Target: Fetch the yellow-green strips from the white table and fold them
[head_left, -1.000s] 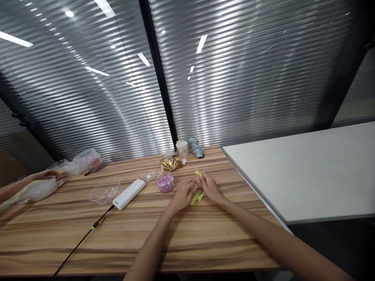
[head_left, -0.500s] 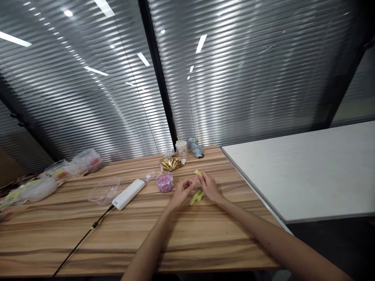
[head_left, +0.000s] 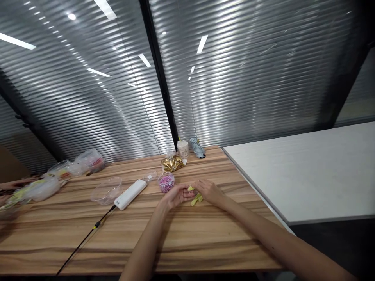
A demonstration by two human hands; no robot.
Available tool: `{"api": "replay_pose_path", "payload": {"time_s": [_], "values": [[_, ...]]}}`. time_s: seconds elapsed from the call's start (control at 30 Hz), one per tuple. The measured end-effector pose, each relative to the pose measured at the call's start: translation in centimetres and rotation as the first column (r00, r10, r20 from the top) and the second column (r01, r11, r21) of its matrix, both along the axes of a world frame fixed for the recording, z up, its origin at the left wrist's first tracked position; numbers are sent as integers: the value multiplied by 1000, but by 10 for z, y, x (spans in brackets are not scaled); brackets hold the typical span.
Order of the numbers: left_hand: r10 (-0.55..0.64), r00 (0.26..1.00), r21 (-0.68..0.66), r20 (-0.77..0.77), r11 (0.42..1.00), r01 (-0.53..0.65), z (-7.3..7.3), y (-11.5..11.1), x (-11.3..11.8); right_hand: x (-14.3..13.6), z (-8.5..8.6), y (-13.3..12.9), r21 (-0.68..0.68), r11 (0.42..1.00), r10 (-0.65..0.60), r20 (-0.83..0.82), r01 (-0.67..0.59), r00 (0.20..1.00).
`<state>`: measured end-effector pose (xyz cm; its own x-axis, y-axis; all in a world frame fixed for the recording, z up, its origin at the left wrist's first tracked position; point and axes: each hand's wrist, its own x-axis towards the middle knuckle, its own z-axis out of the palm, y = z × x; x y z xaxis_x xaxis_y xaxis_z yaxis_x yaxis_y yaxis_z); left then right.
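My left hand [head_left: 175, 196] is turned palm up just above the table, its fingers loosely extended and apart. Over its fingertips, my right hand [head_left: 209, 192] bends down with fingers closed round a small yellow strip-like piece [head_left: 190, 188]. The piece looks soft; its exact kind is too small to make out. More yellow-green strips [head_left: 197, 199] lie on the wood beneath the right hand, partly covered by it. Left of my hands stands a clear round tub [head_left: 166, 182] full of small pink and purple rings or bands.
A white power bank or power strip [head_left: 130, 194] with a black cable lies left, beside a clear plastic bowl [head_left: 107, 191] and a lid [head_left: 150, 175]. Behind are a gold packet [head_left: 172, 163], a paper cup [head_left: 183, 149] and a blue-grey wrapper [head_left: 197, 148]. Another person's hand [head_left: 17, 183] shows far left.
My left hand has gone from pinching a thin pinkish strand to lying palm up with fingers loosened. My right hand has tipped downward, bringing the yellow piece lower and left. Another person's hand has appeared far left.
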<state>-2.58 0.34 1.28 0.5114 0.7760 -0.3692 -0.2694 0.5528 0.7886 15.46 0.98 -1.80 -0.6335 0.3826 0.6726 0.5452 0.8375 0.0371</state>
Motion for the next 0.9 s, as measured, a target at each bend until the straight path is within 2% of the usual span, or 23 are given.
{"api": "replay_pose_path", "payload": {"time_s": [0.23,0.37,0.6,0.9], "values": [[52,999,-84,15,995,-50,2,1,-3,8,6,4,62,996,-74,102,68,992],[80,997,-60,17,995,-78,7,-3,0,9,8,3,75,995,-76,103,69,992],[25,996,6,86,1000,-26,13,-7,2,9,8,4,90,993,-79,86,71,993],[-24,996,40,90,999,20,6,-5,-1,9,11,2,96,995,-40,85,32,996]]}}
